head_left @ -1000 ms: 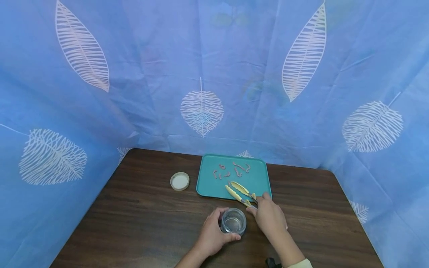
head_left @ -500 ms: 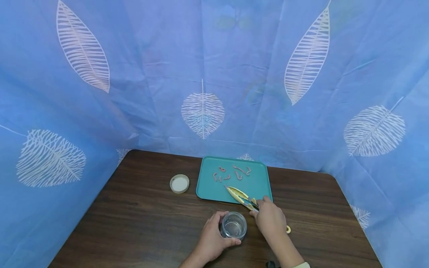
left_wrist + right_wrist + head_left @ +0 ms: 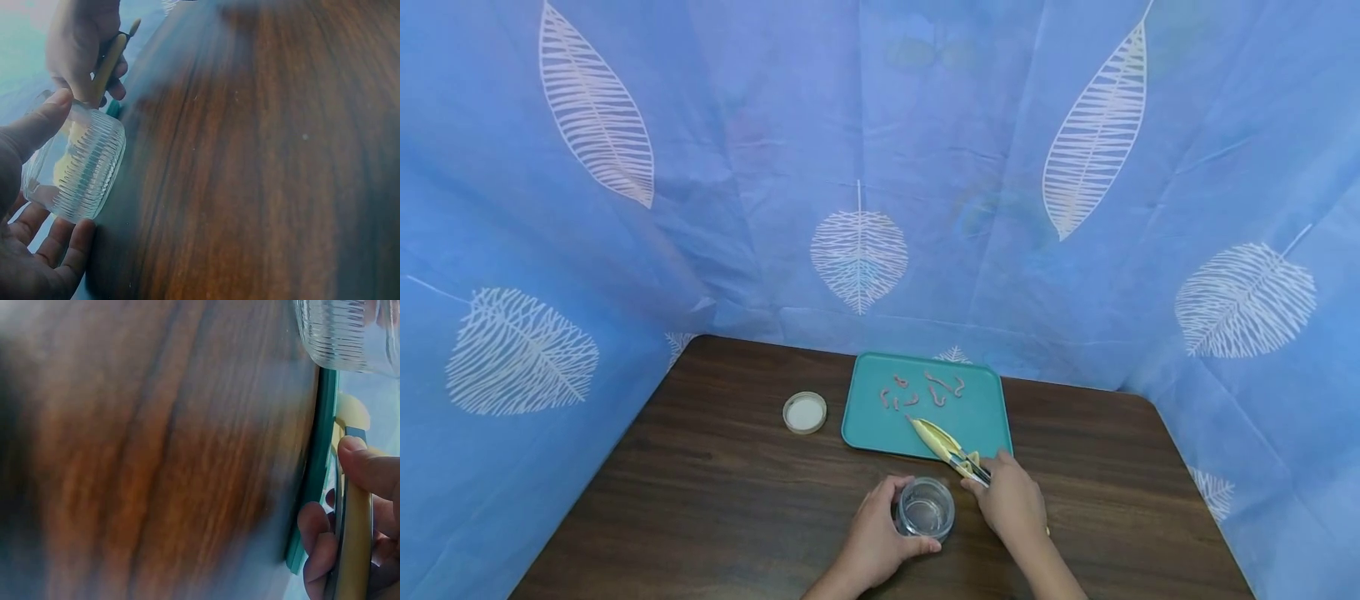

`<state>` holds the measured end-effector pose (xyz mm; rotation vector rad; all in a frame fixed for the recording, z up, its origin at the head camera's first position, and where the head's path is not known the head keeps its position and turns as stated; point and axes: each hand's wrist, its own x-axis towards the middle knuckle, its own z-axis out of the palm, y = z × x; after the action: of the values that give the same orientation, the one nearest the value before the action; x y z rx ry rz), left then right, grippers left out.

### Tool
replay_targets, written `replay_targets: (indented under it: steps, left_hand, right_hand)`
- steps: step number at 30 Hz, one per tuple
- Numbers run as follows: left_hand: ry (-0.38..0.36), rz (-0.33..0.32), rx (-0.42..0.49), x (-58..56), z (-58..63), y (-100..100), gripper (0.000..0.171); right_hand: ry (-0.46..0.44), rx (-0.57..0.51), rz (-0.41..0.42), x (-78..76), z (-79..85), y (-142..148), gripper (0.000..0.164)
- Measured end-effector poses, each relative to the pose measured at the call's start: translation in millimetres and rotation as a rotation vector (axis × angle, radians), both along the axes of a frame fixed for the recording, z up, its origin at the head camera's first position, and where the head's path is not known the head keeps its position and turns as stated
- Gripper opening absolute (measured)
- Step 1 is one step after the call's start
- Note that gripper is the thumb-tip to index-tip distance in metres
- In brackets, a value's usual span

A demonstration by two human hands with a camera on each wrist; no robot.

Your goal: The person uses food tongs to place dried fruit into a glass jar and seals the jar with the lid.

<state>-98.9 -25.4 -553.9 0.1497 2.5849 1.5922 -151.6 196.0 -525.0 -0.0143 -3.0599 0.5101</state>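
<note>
My left hand grips an open clear glass jar standing upright on the table, thumb at the near side and fingers at the far side. Ridges mark the wall of the jar in the left wrist view. Yellow-tipped tongs are squeezed together in my right hand, their tips low over the front of a teal tray. From those tips pokes a small pink worm-like piece. Several more pink worm-like pieces lie scattered farther back on the tray. The right wrist view shows my thumb along the tongs' handle.
A round lid with a pale inside lies left of the tray on the dark wooden table. Behind and at both sides hangs a blue cloth with white leaf prints.
The tongs have gone from spread apart to squeezed together at a pink worm-like piece, and my right hand has drawn slightly back. My left hand keeps its hold on the jar.
</note>
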Motion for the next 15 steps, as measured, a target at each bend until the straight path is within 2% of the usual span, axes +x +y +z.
replay_targets:
  steps: [5, 15]
  left_hand:
    - [-0.006, 0.004, -0.004, 0.5, -3.3, 1, 0.086]
    - [-0.001, 0.005, 0.005, -0.9, -6.3, 0, 0.087]
  right_hand:
    - [0.006, -0.01, -0.006, 5.1, -0.4, 3, 0.048]
    - [0.056, -0.012, -0.006, 24.7, 21.8, 10, 0.05]
